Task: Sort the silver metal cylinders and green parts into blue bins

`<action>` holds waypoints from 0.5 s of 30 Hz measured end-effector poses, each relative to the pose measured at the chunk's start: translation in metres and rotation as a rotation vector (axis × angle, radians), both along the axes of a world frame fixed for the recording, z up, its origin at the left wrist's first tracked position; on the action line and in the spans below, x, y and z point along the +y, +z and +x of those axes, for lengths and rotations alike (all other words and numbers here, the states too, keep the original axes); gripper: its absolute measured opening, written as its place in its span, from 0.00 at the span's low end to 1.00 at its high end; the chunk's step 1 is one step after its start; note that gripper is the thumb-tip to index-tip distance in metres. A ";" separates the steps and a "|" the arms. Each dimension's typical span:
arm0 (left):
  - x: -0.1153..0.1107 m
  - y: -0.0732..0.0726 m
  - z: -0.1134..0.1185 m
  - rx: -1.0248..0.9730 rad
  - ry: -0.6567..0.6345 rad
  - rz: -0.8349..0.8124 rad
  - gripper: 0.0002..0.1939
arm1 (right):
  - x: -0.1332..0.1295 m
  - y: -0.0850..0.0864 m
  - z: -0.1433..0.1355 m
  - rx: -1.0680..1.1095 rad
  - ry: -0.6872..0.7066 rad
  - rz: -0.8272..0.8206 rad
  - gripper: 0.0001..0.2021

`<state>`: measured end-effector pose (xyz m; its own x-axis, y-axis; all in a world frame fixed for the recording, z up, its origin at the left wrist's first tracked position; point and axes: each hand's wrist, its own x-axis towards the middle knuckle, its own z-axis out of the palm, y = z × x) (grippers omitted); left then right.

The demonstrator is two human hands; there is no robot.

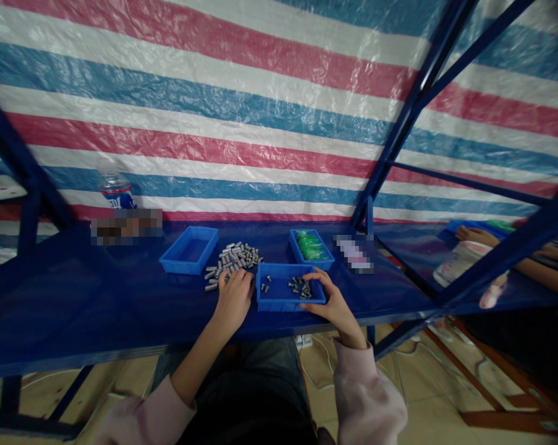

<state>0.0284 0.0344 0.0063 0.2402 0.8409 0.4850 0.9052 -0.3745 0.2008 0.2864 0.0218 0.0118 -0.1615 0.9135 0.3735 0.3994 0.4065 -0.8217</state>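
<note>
My left hand (235,300) rests at the near edge of a pile of small grey metal cylinders (239,254), its fingers bent down; whether it grips a piece is hidden. A blue tray (281,306) with several small dark screws (301,288) inside stands at the table's front edge. Around the tray's right end my right hand (332,303) is closed, thumb at the near side and fingers over the far rim. Behind that tray is a smaller blue tray (324,264) of green plastic packets (310,245). Left of the pile sits an empty blue tray (181,267).
A clear bottle (116,190) and a blurred object (126,227) stand at the back left of the blue table (97,309). A blurred flat item (354,253) lies right of the trays. Blue metal posts flank the table; another person's hand (477,236) shows far right.
</note>
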 end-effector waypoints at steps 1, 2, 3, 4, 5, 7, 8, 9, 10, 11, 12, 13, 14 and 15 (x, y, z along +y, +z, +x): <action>0.000 0.001 0.000 -0.004 -0.001 0.006 0.11 | 0.000 0.000 0.000 0.000 0.001 -0.001 0.25; -0.001 0.001 0.000 -0.008 0.000 0.013 0.11 | 0.000 0.000 0.000 -0.001 0.001 -0.003 0.26; -0.001 0.002 0.000 -0.010 0.000 0.021 0.11 | 0.000 0.000 0.000 -0.001 0.000 -0.003 0.26; -0.001 0.002 0.000 -0.015 0.002 0.032 0.11 | 0.000 -0.001 0.000 0.000 0.001 -0.004 0.25; -0.001 0.002 0.000 -0.024 0.006 0.048 0.11 | 0.000 -0.001 0.000 -0.001 0.003 -0.005 0.25; -0.001 0.003 0.000 -0.061 0.023 0.094 0.11 | 0.000 -0.001 0.001 0.000 0.010 -0.004 0.25; 0.000 0.003 -0.001 -0.092 0.039 0.128 0.11 | 0.001 -0.002 0.001 0.002 0.012 -0.002 0.25; 0.000 0.004 -0.002 -0.130 0.061 0.170 0.11 | 0.001 -0.002 0.001 0.006 0.012 -0.001 0.26; -0.001 0.004 -0.002 -0.169 0.083 0.218 0.10 | 0.001 -0.002 0.001 0.010 0.012 -0.001 0.26; -0.001 0.005 -0.003 -0.209 0.100 0.271 0.10 | 0.001 -0.002 0.000 0.013 0.011 0.000 0.26; -0.001 0.006 -0.003 -0.247 0.104 0.322 0.10 | 0.001 -0.002 0.000 0.015 0.012 0.000 0.26; -0.002 0.007 -0.003 -0.284 0.089 0.366 0.10 | 0.001 -0.001 0.000 0.016 0.013 0.000 0.26; -0.003 0.008 -0.003 -0.320 0.053 0.398 0.10 | 0.001 -0.001 0.000 0.015 0.014 0.001 0.26; -0.004 0.009 -0.003 -0.353 -0.002 0.414 0.10 | 0.001 -0.001 0.000 0.014 0.015 0.002 0.26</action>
<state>0.0254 0.0308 0.0149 0.0044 0.5624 0.8268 0.8085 -0.4886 0.3280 0.2866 0.0225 0.0105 -0.1699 0.9102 0.3777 0.3814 0.4141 -0.8265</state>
